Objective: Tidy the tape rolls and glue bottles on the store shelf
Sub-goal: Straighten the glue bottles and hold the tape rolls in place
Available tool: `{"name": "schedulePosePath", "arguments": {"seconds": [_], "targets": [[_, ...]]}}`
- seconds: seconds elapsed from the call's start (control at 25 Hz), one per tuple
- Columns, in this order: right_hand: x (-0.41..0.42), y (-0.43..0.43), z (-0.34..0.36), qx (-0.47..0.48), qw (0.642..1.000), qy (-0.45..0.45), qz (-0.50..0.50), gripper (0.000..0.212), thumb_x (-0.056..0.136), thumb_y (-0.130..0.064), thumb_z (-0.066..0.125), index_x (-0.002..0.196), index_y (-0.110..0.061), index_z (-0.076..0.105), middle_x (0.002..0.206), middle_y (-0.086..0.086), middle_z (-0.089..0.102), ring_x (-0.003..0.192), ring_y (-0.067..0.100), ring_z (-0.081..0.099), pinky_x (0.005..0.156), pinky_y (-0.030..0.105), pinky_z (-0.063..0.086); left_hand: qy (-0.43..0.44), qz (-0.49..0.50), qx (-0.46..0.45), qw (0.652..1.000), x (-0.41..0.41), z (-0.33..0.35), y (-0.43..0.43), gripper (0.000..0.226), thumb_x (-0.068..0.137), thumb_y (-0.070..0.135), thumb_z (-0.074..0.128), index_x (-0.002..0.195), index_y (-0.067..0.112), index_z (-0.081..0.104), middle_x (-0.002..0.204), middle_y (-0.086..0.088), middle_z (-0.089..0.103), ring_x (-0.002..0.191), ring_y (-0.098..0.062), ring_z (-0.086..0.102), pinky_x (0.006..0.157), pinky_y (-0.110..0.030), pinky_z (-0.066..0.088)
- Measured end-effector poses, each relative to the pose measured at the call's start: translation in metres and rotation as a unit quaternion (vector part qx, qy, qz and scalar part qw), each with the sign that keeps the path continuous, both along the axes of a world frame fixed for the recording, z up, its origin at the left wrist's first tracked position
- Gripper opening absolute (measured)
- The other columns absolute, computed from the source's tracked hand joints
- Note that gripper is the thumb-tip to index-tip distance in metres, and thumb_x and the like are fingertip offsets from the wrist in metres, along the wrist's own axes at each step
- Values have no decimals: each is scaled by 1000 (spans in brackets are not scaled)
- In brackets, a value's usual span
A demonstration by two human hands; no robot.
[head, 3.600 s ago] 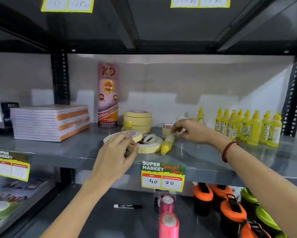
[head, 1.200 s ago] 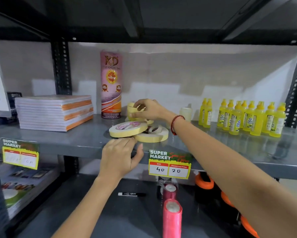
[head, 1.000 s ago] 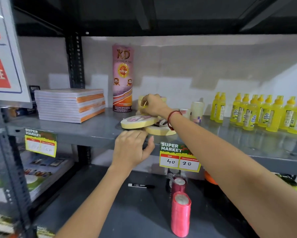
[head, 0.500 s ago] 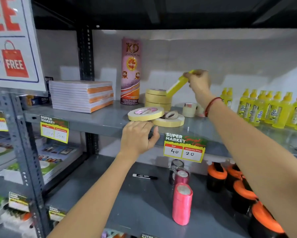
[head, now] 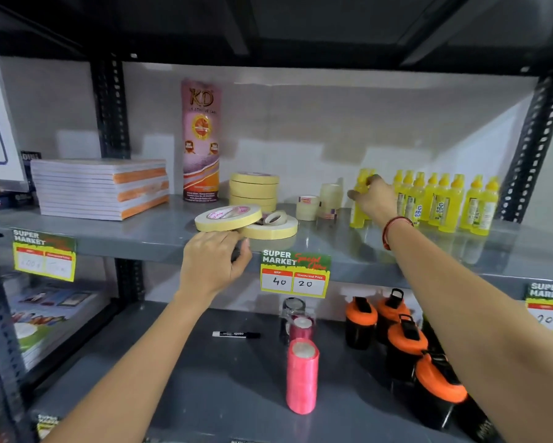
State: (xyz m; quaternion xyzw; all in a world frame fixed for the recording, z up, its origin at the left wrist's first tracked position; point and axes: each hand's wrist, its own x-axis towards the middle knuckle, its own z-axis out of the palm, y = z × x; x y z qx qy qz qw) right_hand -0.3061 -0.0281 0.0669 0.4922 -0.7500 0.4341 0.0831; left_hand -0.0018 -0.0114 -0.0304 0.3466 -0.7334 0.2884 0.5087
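My right hand [head: 372,196] grips a yellow glue bottle [head: 358,212], standing upright at the left end of a row of yellow glue bottles [head: 444,203] on the grey shelf [head: 141,231]. My left hand [head: 211,263] rests on the shelf's front edge, fingers curled under a wide cream tape roll [head: 227,217] that leans on a second flat roll [head: 270,230]. A small roll [head: 276,217] lies on that one. A stack of cream tape rolls [head: 253,190] stands behind. Two small clear tape rolls [head: 318,201] sit between stack and bottles.
A tall pink KD tube [head: 201,140] stands left of the tape stack, and a pile of notebooks [head: 99,188] lies further left. The lower shelf holds a pink roll [head: 301,375], a black marker [head: 236,334] and orange-lidded black bottles [head: 403,340]. A price tag [head: 294,274] hangs on the shelf edge.
My right hand carried the glue bottle from above the tape stack rightward and stood it down at the left end of the bottle row. My left hand stayed at the shelf edge.
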Motion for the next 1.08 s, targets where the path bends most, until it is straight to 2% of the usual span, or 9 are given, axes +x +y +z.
{"name": "schedulePosePath", "arguments": {"seconds": [0.12,0.32,0.48,0.64,0.76,0.84,1.0,1.08], "targets": [[-2,2,-10,77,997,-14,-14,56,78,-31,75,116,6,54,121,24,59,111,38,58,82,37,49,-1,7,-3,1000,1,-2,-3,44,87,27,40,54,8,62,48,-5,64,45,-26,59,45,-29,44],[-10,8,-12,49,996,-14,-68,43,83,-13,69,119,5,53,124,24,59,115,38,57,90,40,50,-9,7,-19,1000,0,-2,-3,45,88,27,39,54,8,62,48,-5,63,44,-26,59,44,-29,44],[-11,11,-15,40,994,-27,-103,35,87,-9,62,119,2,54,126,21,58,121,33,55,103,35,42,-9,4,-22,1000,2,-2,-3,46,89,27,38,53,7,60,47,-6,62,43,-27,58,43,-30,43],[-10,14,-17,77,992,-40,-86,30,87,-3,60,116,4,57,138,23,49,131,34,45,100,35,46,-3,7,-14,1000,1,-2,-3,48,89,28,37,54,6,61,47,-7,62,44,-29,59,43,-32,43],[-10,17,-17,82,991,-53,-89,31,87,-1,60,117,3,56,142,21,44,129,34,48,98,37,47,-5,4,-7,1000,2,-3,-4,49,89,29,36,53,7,60,47,-7,62,45,-29,59,44,-32,43],[-9,20,-17,85,990,-48,-98,31,87,-1,59,118,3,56,139,20,47,128,34,49,98,37,46,-5,4,-6,1000,2,-2,-4,49,89,29,36,53,7,61,47,-7,62,45,-29,59,44,-31,43],[-1,25,-14,74,988,-56,-124,31,86,-6,62,115,5,59,126,22,57,117,36,57,90,39,52,0,1,-1,1000,2,-2,-2,48,89,30,37,54,7,62,48,-6,63,45,-28,59,45,-31,44],[16,26,-6,32,985,-10,-172,39,86,-14,64,120,5,55,128,21,53,117,37,56,90,42,52,3,-5,0,1000,2,-1,-2,46,87,29,38,54,8,62,48,-5,63,45,-26,59,46,-29,43]]}}
